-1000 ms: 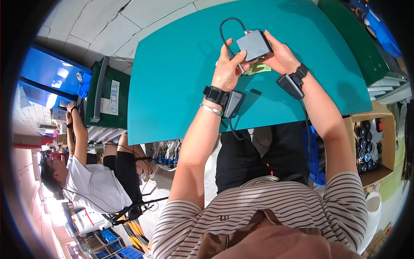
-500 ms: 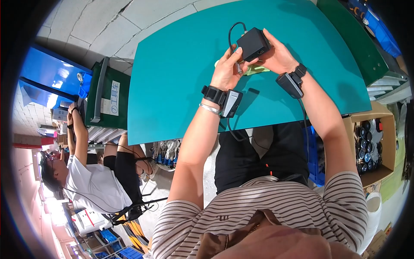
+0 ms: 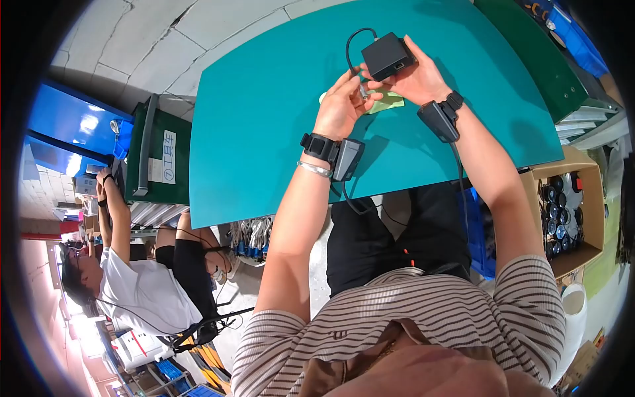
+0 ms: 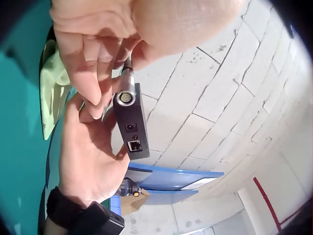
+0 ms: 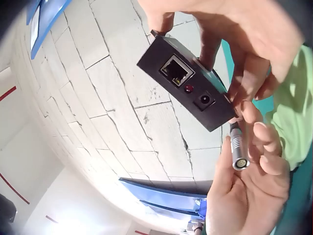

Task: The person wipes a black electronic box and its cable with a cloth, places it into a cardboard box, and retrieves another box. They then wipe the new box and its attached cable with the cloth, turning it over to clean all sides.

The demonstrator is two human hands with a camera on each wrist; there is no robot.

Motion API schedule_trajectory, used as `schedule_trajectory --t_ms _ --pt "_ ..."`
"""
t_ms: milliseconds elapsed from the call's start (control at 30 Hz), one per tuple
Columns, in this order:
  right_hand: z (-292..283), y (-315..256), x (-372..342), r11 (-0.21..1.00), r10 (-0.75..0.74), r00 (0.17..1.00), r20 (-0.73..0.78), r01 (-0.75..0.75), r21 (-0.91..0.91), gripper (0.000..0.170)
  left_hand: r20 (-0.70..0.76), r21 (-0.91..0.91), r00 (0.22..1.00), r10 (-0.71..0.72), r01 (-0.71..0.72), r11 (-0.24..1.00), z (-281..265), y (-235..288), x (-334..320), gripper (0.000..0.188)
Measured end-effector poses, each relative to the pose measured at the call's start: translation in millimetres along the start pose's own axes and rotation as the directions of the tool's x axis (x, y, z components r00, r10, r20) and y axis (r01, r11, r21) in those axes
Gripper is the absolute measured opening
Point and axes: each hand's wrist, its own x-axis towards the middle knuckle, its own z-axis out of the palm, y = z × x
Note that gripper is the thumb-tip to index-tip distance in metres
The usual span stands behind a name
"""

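My right hand grips a flat black box above the table. One narrow side of the box, seen in the right wrist view, carries a network socket, a small red light and a round power socket. From its far side a black cable loops round to a silver round multi-pin connector. My left hand holds this connector among its fingers, close beside the box, with the pin end facing toward me. A light green cloth lies on the table beneath the hands.
The green tabletop meets a white block wall. A cardboard box of round dark items stands at the right, near a blue bin. On the left, another person works beside a green cabinet.
The box has tilted, so its top turned from shiny grey to dark and its socket side came into sight. My left thumb has come off the box, and that hand has drawn slightly away.
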Motion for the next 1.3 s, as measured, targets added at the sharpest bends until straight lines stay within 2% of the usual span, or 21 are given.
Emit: schedule_trajectory --t_ms 100,200,333,467,600,733,800,900,1000,1067,1300 --pt "-3.2 -0.3 -0.8 1.000 0.015 0.998 0.066 -0.015 0.002 0.062 -0.021 0.046 1.000 0.001 0.000 0.999 0.0 -0.1 -0.5 0.036" --pt "-2.1 -2.6 -0.8 0.999 0.042 0.997 0.070 -0.041 -0.019 0.063 0.005 0.049 1.000 0.016 -0.016 0.999 -0.4 -0.1 -0.7 0.041" --pt "6.0 -2.2 -4.3 0.999 0.013 0.997 0.078 -0.015 0.029 0.062 -0.042 0.137 0.998 0.055 -0.048 0.989 3.3 1.5 -4.1 0.051" --pt "5.2 -0.3 -2.6 0.997 -0.006 0.999 0.032 0.004 0.082 0.063 -0.062 0.263 0.994 0.089 -0.070 0.962 1.7 2.0 -4.8 0.057" --pt "11.0 1.2 -4.7 0.995 -0.017 1.000 -0.023 0.020 0.102 0.061 -0.094 0.315 0.990 0.106 -0.071 0.947 4.7 4.7 -7.2 0.059" --pt "11.7 1.4 -5.9 0.993 -0.023 1.000 -0.015 0.024 0.114 0.056 -0.094 0.264 0.987 0.133 -0.103 0.959 10.3 5.3 -8.6 0.052" --pt "12.5 -0.1 -7.4 0.998 -0.026 0.999 -0.030 0.028 0.062 0.054 -0.097 0.241 0.986 0.136 -0.110 0.964 10.5 5.4 -8.8 0.049" --pt "11.5 1.2 -5.4 0.997 -0.031 0.998 -0.057 0.035 0.069 0.055 -0.149 0.203 0.976 0.156 -0.124 0.971 6.3 4.4 -5.0 0.039" --pt "10.9 0.9 -6.4 0.999 0.009 1.000 0.005 -0.009 0.051 0.056 -0.130 0.131 0.972 0.195 -0.178 0.975 -2.3 1.7 -2.6 0.030" --pt "9.8 1.7 -6.8 0.999 0.008 1.000 0.009 -0.008 0.053 0.055 -0.177 0.109 0.962 0.209 -0.191 0.975 -6.6 1.2 -1.6 0.023" --pt "11.2 2.2 -7.4 0.998 0.004 1.000 0.028 -0.005 0.061 0.055 -0.154 0.145 0.973 0.172 -0.150 0.978 -10.5 2.7 1.6 0.021"
